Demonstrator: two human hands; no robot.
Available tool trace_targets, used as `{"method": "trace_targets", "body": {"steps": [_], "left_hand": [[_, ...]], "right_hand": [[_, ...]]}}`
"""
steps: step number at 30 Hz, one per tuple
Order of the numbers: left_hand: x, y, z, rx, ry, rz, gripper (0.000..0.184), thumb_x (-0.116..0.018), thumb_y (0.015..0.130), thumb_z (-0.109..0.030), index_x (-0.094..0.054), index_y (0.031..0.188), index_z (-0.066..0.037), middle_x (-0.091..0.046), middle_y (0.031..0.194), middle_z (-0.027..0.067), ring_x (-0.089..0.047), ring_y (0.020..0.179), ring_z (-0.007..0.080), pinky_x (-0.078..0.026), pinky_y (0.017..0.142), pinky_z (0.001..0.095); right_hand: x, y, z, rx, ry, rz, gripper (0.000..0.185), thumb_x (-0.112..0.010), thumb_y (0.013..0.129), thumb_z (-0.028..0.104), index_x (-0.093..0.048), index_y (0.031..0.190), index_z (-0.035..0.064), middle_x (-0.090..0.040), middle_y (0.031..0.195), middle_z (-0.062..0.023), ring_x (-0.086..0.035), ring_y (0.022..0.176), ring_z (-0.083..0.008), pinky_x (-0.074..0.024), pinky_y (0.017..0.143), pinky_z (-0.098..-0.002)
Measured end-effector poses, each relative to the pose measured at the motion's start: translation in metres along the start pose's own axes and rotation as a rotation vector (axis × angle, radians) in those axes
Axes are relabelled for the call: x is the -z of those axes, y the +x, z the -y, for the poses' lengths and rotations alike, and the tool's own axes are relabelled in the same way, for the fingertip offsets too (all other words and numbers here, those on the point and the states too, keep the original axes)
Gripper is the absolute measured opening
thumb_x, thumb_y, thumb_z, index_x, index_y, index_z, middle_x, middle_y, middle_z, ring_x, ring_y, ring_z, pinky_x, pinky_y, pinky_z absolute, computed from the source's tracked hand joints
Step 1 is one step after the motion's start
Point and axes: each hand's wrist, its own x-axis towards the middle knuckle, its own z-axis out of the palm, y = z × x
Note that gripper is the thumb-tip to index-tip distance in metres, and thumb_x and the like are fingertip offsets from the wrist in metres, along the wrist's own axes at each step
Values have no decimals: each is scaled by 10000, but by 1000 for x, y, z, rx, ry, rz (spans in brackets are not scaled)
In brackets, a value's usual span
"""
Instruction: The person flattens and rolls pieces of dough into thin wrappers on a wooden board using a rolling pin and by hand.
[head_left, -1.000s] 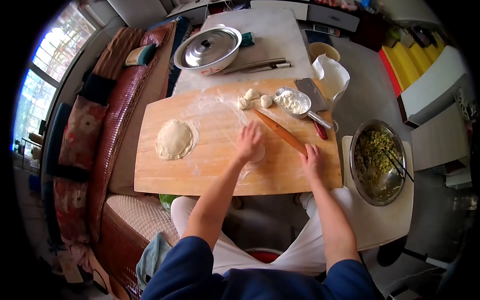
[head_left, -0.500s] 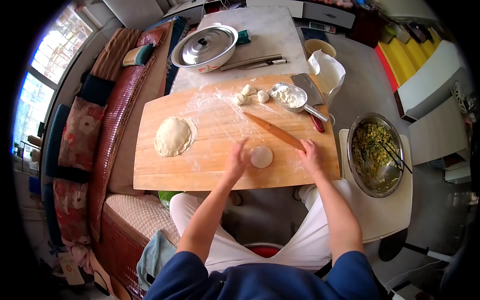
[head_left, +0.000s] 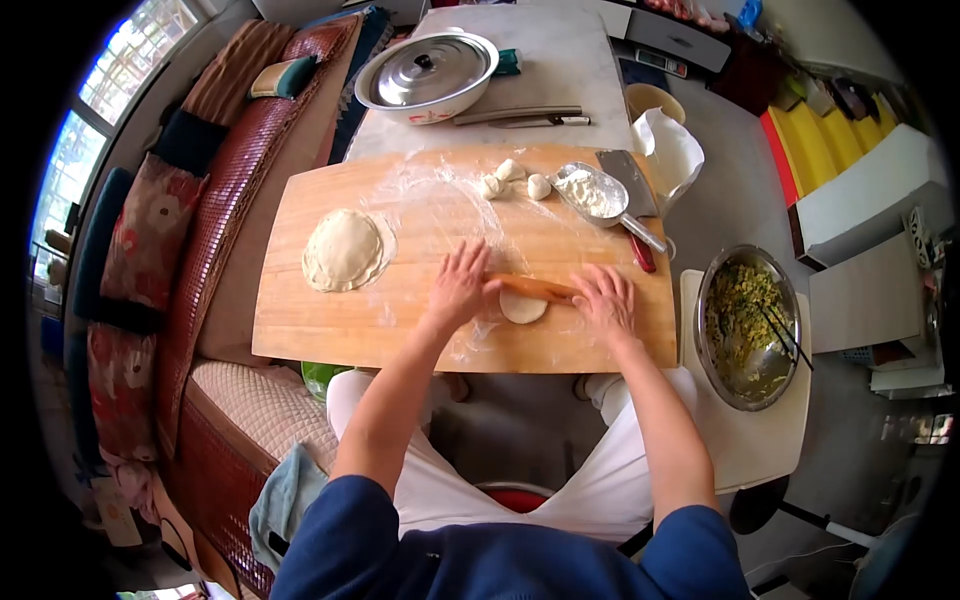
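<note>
Red floral cushions (head_left: 150, 235) line the sofa on the left. Next, on the wooden board (head_left: 290, 320), lies a stack of flat dough rounds (head_left: 343, 250). Beyond the board stands a bowl with a metal lid (head_left: 430, 70). The left hand (head_left: 463, 285) rests at the left end of a rolling pin (head_left: 525, 288), fingers extended and loosely spread. Under the pin's middle, on the near part of the board, is a small dough disc (head_left: 523, 311); three dough balls (head_left: 511, 172) sit farther back. Spread fingers of the right hand (head_left: 603, 300) lie over the pin's right end, unclenched. Past a flour scoop (head_left: 595, 195) and a cleaver (head_left: 628, 180) stands a steel bowl (head_left: 745, 392) of chopped filling.
</note>
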Motion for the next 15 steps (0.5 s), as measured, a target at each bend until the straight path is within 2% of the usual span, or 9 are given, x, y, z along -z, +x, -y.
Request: {"method": "trace_targets", "body": {"steps": [1,4,7,10,13,15], "left_hand": [[-1,-10,-3,-40,-49,-6,683,-597,944,-427,-402,1483,-55,-364,1579,88,-306,1466,329,-277,1187,488],[-5,-78,-15,-101,-63,-43,756,-648,887,-425,-380,1508,-88,-356,1587,82,-331,1454,336,-296,1178,504],[-12,-92,-10,-62,-102,-92,774,-648,886,-442,-368,1515,-87,-358,1583,108,-324,1453,358,-289,1175,522],[-28,-34,16,93,-74,-171,786,-650,882,-463,-373,1511,-80,-350,1586,123,-311,1461,364,-284,1176,523],[-23,2,19,184,-92,-135,803,-653,875,-488,-378,1509,-78,-347,1589,123,-303,1467,363,-283,1175,519],[-25,-27,8,89,-109,-96,814,-669,863,-485,-382,1508,-82,-342,1592,122,-294,1473,361,-272,1180,520]], "right_hand": [[-1,-8,1,-38,40,38,413,-728,851,328,-658,1253,266,-509,1436,-29,-404,1358,-305,-272,1133,-539],[1,-50,10,-27,68,57,398,-744,834,303,-675,1223,254,-518,1425,-25,-404,1360,-311,-262,1141,-557],[9,-30,23,4,85,45,355,-744,828,284,-697,1178,246,-542,1406,-29,-420,1353,-317,-251,1153,-569],[-4,24,13,23,82,45,289,-709,862,282,-707,1150,254,-569,1390,-14,-421,1366,-305,-250,1157,-566],[-20,33,2,-34,86,68,289,-709,861,325,-710,1147,284,-573,1401,15,-403,1394,-290,-247,1156,-569],[-28,2,-11,-24,119,35,310,-723,845,343,-710,1151,291,-571,1402,23,-405,1390,-290,-245,1153,-576]]}}
